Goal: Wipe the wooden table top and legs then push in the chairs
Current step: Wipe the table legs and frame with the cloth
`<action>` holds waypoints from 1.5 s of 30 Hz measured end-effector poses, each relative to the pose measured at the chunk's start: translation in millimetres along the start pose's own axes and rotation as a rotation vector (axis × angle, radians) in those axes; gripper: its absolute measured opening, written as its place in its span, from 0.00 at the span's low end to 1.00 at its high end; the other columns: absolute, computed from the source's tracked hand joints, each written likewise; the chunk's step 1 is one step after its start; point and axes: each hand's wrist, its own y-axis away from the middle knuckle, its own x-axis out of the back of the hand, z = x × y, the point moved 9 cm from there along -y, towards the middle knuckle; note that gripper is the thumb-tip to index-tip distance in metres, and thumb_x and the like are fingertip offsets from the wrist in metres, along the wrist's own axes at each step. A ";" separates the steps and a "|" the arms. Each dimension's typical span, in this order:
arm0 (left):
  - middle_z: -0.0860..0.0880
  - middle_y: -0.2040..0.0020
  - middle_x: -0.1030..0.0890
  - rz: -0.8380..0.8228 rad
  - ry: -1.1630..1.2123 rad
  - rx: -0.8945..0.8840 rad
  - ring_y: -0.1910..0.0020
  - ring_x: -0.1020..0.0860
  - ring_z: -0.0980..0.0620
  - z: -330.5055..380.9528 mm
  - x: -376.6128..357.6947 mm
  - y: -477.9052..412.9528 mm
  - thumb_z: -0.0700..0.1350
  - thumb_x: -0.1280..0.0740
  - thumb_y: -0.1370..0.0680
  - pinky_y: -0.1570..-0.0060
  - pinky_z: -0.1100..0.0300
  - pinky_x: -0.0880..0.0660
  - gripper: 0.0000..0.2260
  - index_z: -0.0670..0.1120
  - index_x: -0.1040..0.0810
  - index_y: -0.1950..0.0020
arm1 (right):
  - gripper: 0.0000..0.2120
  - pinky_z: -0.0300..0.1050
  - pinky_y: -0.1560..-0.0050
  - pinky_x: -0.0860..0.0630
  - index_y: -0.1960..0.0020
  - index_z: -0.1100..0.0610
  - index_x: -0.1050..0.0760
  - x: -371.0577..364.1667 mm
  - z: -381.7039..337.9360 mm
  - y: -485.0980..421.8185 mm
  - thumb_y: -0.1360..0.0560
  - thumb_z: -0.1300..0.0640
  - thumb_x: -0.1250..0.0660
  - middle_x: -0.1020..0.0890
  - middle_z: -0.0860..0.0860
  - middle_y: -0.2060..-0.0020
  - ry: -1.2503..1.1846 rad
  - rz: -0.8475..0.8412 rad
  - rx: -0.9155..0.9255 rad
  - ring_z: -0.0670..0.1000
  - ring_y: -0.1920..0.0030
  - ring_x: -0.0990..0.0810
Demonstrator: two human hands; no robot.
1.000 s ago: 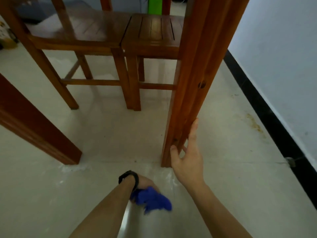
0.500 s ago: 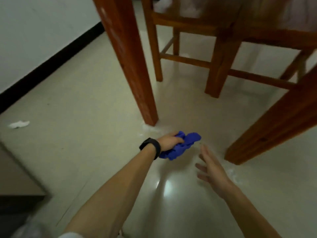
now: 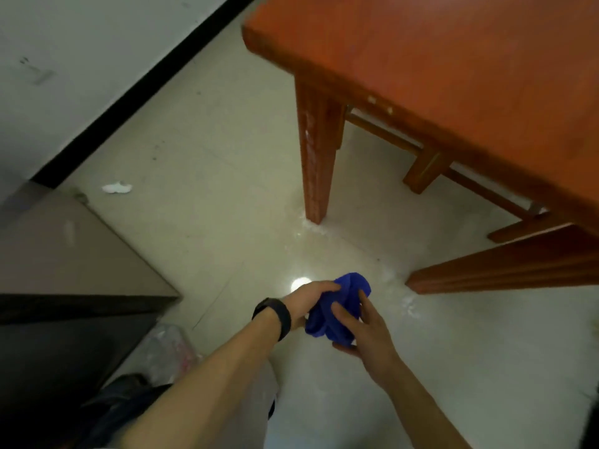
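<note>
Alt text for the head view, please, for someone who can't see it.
The left hand and right hand hold a bunched blue cloth over a pale floor. A wooden table corner and its leg stand just beyond, upper right.

Reddish varnished wood table top [image 3: 453,59] and legs [image 3: 316,157]; soft blue cloth [image 3: 337,311]; glossy pale tiled floor [image 3: 210,157].

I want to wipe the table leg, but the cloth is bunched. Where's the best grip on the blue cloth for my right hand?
Likely the lower folds of the blue cloth, from the right and below: the left hand holds its upper left side, leaving those folds free, and the right hand pinches there, thumb underneath.
</note>
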 end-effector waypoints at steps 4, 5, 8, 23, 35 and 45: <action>0.49 0.43 0.17 -0.017 0.075 -0.016 0.44 0.20 0.49 22.3 9.7 118.9 0.51 0.35 0.20 0.48 0.52 0.21 0.12 0.50 0.21 0.38 | 0.35 0.46 0.42 0.22 0.24 0.47 0.38 -23.3 -68.2 90.9 0.27 0.55 0.27 0.26 0.48 0.32 0.292 0.131 0.080 0.49 0.39 0.23; 0.49 0.43 0.17 -0.001 0.089 -0.041 0.44 0.19 0.49 32.1 13.5 148.8 0.48 0.33 0.21 0.46 0.50 0.21 0.11 0.51 0.21 0.39 | 0.34 0.44 0.42 0.22 0.24 0.47 0.38 -31.9 -87.4 113.5 0.26 0.57 0.28 0.27 0.48 0.31 0.333 0.131 0.096 0.48 0.38 0.24; 0.49 0.39 0.21 0.051 0.136 -0.111 0.42 0.20 0.47 65.6 28.6 228.2 0.41 0.28 0.25 0.45 0.48 0.20 0.20 0.50 0.26 0.34 | 0.32 0.47 0.46 0.19 0.26 0.45 0.37 -57.6 -146.1 175.4 0.25 0.61 0.30 0.23 0.47 0.35 0.366 0.071 0.105 0.48 0.42 0.20; 0.50 0.36 0.24 0.199 -1.260 -0.820 0.34 0.29 0.48 220.7 74.9 397.4 0.56 0.29 0.30 0.39 0.53 0.31 0.19 0.53 0.24 0.41 | 0.18 0.47 0.49 0.20 0.46 0.41 0.20 -173.0 -335.4 281.3 0.28 0.63 0.28 0.15 0.41 0.54 0.706 -0.097 0.343 0.43 0.52 0.17; 0.54 0.47 0.20 -0.039 -0.883 -0.709 0.51 0.21 0.55 357.5 61.5 357.7 0.46 0.26 0.28 0.51 0.55 0.21 0.22 0.54 0.28 0.37 | 0.11 0.45 0.50 0.21 0.45 0.49 0.21 -90.0 -426.1 231.2 0.25 0.61 0.29 0.17 0.45 0.51 0.196 0.244 0.553 0.48 0.48 0.18; 0.58 0.53 0.20 -0.105 -0.929 -0.743 0.57 0.21 0.58 469.2 23.2 311.6 0.48 0.28 0.25 0.58 0.62 0.24 0.14 0.62 0.29 0.47 | 0.12 0.33 0.59 0.24 0.43 0.48 0.23 -57.4 -450.5 184.0 0.24 0.46 0.31 0.16 0.44 0.50 -0.117 0.291 0.218 0.41 0.53 0.18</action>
